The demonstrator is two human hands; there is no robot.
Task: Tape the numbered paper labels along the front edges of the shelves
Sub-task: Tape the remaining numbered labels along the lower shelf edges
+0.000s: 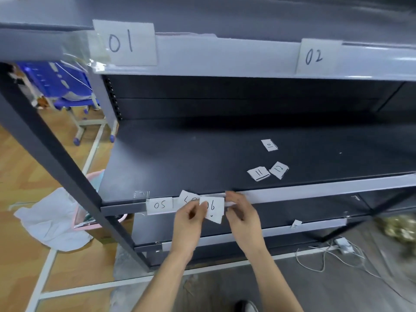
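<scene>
**Seating label 06 on the middle shelf lip**

Head view. Grey steel shelving stands on a wood-pattern floor. A pink bin and a white cloth lie to its left, and loose cables trail at its foot. Label 01 and label 02 are fixed along the top shelf edge. Label 05 sits on the middle shelf edge.

Just right of label 05, label 06 hangs against the same edge. It is tilted, and its lower corner drops below the lip. It overlaps another slip whose number cannot be read.

The left hand pinches the left margin of label 06 between thumb and fingers. The right hand has its fingers curled at the label's right margin, close against the lip. Whether it holds tape, paper or nothing cannot be told.

Label 10, label 11 and label 12 lie loose on the shelf deck behind, well apart from the hands.

Step in hand, as judged: aligning and sticking label 06. Good practice would be:
- Level its top edge with that of label 05.
- Free the slip beneath so that it is not caught under the tape.
- Hold the paper flat with the left hand while the right lays the tape.
- Press from the centre outward so that no crease or bubble forms.

The risk is that the tilt becomes permanent once the adhesive grips.
</scene>
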